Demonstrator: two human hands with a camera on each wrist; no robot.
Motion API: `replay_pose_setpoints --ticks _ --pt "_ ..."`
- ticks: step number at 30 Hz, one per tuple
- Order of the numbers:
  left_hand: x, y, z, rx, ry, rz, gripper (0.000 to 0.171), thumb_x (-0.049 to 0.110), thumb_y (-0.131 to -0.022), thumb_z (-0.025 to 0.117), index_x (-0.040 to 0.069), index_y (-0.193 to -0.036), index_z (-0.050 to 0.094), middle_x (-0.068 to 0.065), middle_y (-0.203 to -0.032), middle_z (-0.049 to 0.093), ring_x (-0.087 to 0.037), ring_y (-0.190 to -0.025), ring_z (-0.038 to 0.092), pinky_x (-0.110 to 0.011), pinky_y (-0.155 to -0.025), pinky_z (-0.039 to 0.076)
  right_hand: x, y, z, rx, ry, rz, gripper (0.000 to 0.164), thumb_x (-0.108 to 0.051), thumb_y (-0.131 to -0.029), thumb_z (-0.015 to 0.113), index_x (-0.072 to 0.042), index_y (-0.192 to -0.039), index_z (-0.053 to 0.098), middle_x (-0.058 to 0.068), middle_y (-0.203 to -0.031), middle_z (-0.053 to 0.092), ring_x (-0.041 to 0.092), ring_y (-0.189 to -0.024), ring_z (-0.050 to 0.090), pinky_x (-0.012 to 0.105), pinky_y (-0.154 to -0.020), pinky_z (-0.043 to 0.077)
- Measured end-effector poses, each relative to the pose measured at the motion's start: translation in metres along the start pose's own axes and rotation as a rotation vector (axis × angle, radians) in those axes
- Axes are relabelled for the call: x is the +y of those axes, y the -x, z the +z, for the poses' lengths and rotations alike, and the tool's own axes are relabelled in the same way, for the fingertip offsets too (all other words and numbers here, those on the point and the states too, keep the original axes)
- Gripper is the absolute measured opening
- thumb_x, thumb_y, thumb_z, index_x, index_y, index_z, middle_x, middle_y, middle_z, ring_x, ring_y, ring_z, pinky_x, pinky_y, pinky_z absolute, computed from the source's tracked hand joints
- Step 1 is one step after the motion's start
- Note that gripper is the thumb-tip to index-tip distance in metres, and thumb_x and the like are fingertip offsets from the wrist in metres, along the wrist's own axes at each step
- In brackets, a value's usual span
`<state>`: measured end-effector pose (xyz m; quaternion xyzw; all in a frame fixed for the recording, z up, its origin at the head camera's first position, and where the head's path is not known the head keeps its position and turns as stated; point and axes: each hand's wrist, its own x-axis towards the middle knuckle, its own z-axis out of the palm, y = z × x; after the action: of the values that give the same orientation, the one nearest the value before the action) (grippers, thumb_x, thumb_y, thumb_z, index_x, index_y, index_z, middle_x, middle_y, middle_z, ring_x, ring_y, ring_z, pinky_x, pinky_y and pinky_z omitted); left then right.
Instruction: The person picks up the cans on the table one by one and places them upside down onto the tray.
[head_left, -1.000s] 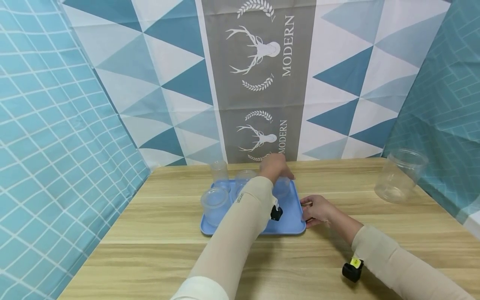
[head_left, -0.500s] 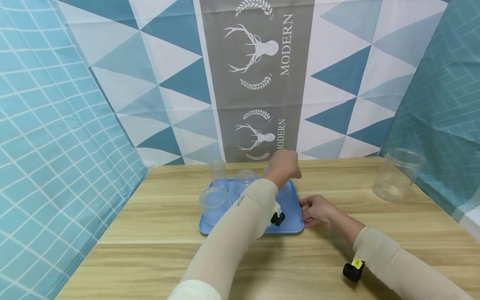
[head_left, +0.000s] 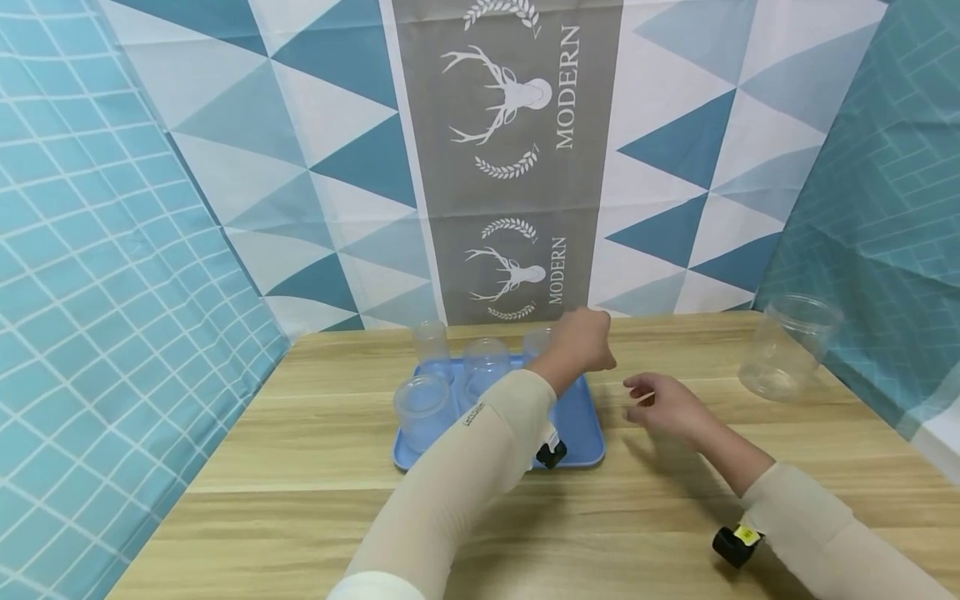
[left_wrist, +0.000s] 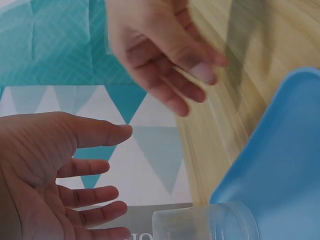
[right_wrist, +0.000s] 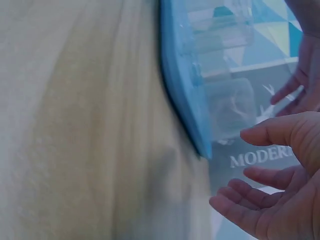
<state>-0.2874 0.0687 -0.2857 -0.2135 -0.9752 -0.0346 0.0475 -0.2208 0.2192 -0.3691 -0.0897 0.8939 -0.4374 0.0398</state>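
A blue tray [head_left: 581, 433] lies on the wooden table, bearing several clear plastic containers. One wide container [head_left: 422, 408] stands at its front left, a narrow one [head_left: 431, 343] at the back left, and another [head_left: 486, 362] in the middle. At the back right a clear cup [head_left: 537, 342] is partly hidden by my left hand [head_left: 581, 340]. In the left wrist view that hand's fingers are spread and hold nothing, beside the cup [left_wrist: 202, 222]. My right hand [head_left: 666, 406] hovers right of the tray, apart from it, fingers loosely bent and holding nothing.
A large clear plastic jar [head_left: 791, 350] stands at the table's back right. The wooden table [head_left: 300, 500] reaches patterned cloth [head_left: 517, 167] at the back and sides. A black wrist camera [head_left: 735, 546] hangs below my right sleeve.
My right hand has let go of the tray's right edge and moved off to the right. My left hand has shifted rightward, uncovering part of the back-right cup.
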Motion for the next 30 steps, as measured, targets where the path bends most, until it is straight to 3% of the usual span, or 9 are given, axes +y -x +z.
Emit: replay_pose_setpoints --ticks 4,8,11,16,23,30 --pt "0.002 0.004 0.0 -0.003 0.007 0.034 0.034 0.04 -0.076 0.082 0.021 -0.099 0.066 0.008 -0.091 0.065 -0.015 -0.076 0.062 -0.028 -0.057 0.051 -0.005 0.004 -0.015 0.046 0.221 -0.115 0.052 -0.015 -0.088 0.069 0.009 -0.132 0.052 0.032 -0.128 0.052 0.047 -0.111 0.054 0.052 -0.083 0.052" --pt "0.004 0.009 0.003 0.002 0.036 0.062 0.046 0.043 -0.077 0.081 0.022 -0.116 0.068 0.009 -0.109 0.067 -0.013 -0.094 0.064 -0.026 -0.071 0.053 -0.011 0.008 -0.032 0.097 0.38 -0.212 0.052 -0.017 -0.087 0.073 0.008 -0.129 0.055 0.032 -0.127 0.053 0.051 -0.11 0.053 0.059 -0.083 0.049" --pt "0.007 0.013 0.006 0.0 0.062 0.082 0.052 0.043 -0.079 0.079 0.021 -0.124 0.065 0.009 -0.117 0.066 -0.013 -0.104 0.062 -0.024 -0.079 0.053 -0.014 0.012 -0.042 0.126 0.448 -0.251 0.052 -0.017 -0.086 0.074 0.007 -0.128 0.056 0.031 -0.124 0.054 0.05 -0.109 0.053 0.059 -0.083 0.048" --pt "0.011 0.02 0.01 0.018 0.082 0.115 0.053 0.044 -0.08 0.078 0.02 -0.125 0.065 0.008 -0.117 0.065 -0.014 -0.106 0.061 -0.025 -0.082 0.052 -0.017 0.018 -0.05 0.152 0.519 -0.313 0.042 -0.01 -0.085 0.073 0.006 -0.121 0.06 0.028 -0.12 0.057 0.049 -0.11 0.053 0.058 -0.088 0.046" --pt "0.013 0.025 0.017 0.049 0.139 0.119 0.051 0.044 -0.083 0.076 0.02 -0.127 0.064 0.003 -0.118 0.062 -0.016 -0.107 0.058 -0.027 -0.086 0.049 -0.015 0.02 -0.058 0.172 0.584 -0.315 0.029 -0.006 -0.082 0.075 0.003 -0.108 0.065 0.024 -0.112 0.061 0.045 -0.102 0.057 0.058 -0.082 0.049" --pt "0.01 0.032 0.025 0.113 0.242 0.14 0.043 0.039 -0.086 0.071 0.022 -0.125 0.064 0.002 -0.119 0.059 -0.014 -0.107 0.057 -0.024 -0.086 0.048 -0.013 0.028 -0.07 0.239 0.573 -0.191 0.031 -0.01 -0.086 0.068 0.004 -0.113 0.062 0.025 -0.109 0.064 0.043 -0.094 0.063 0.055 -0.069 0.053"
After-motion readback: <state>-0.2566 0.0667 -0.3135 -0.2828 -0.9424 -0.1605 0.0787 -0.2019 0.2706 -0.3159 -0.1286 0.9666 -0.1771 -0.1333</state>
